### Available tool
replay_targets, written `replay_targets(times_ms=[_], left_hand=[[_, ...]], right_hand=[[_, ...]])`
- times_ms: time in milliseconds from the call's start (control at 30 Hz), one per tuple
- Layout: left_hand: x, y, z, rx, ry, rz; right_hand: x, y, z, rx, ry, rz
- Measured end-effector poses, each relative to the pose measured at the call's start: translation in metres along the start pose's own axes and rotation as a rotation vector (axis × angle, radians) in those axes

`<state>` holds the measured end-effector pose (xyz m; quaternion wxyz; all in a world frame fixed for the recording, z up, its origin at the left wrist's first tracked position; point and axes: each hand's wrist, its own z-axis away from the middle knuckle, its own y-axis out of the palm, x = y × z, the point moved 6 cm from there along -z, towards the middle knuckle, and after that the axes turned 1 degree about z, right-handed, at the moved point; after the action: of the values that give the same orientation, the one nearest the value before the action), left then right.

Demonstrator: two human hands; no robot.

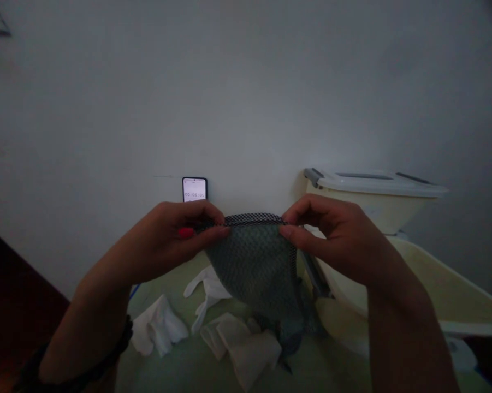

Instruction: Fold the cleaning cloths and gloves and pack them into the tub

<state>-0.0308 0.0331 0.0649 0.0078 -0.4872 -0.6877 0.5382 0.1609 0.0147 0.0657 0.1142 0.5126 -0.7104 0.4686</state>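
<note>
Between finger and thumb, my left hand pinches the top edge of a grey-green cleaning cloth with a dark checked border. My right hand pinches the same edge farther right. The cloth hangs from both hands in front of me, its lower end drooping towards the table. A small red piece shows by my left fingers; I cannot make out what it is. Below the cloth lie a white glove, a crumpled white cloth and another folded white cloth.
A phone showing a timer leans against the wall behind my left hand. To the right stand a cream storage bin with a lid and an open cream bin. The pale green table spreads underneath.
</note>
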Motion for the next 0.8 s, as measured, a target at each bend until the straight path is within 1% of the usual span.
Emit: replay_targets(times_ms=[133,200,267,433,533,700,767,800], left_hand=[[0.004,-0.005,0.0,-0.13,-0.076,0.058],[0.003,-0.007,0.0,-0.197,-0.072,0.064],[0.0,-0.007,0.0,-0.24,-0.043,0.064],[-0.011,0.0,-0.002,-0.234,0.053,0.048],[-0.013,0.002,-0.002,-0.249,0.048,0.104],[-0.005,0.002,-0.002,-0.328,-0.046,0.311],[-0.001,0.005,-0.004,-0.317,-0.083,0.428],[0.001,0.009,-0.006,-0.292,-0.101,0.483]], right_hand=[[-0.007,-0.004,0.0,-0.058,0.027,-0.092],[-0.009,-0.003,0.0,-0.066,0.036,-0.158],[-0.009,0.0,0.0,-0.049,0.052,-0.205],[-0.005,0.01,-0.002,0.027,0.087,-0.217],[-0.003,0.014,-0.003,0.045,0.109,-0.228],[0.0,0.009,-0.003,-0.061,0.075,-0.314],[0.003,0.006,-0.003,-0.114,0.052,-0.338],[0.004,0.005,-0.003,-0.14,0.047,-0.344]])
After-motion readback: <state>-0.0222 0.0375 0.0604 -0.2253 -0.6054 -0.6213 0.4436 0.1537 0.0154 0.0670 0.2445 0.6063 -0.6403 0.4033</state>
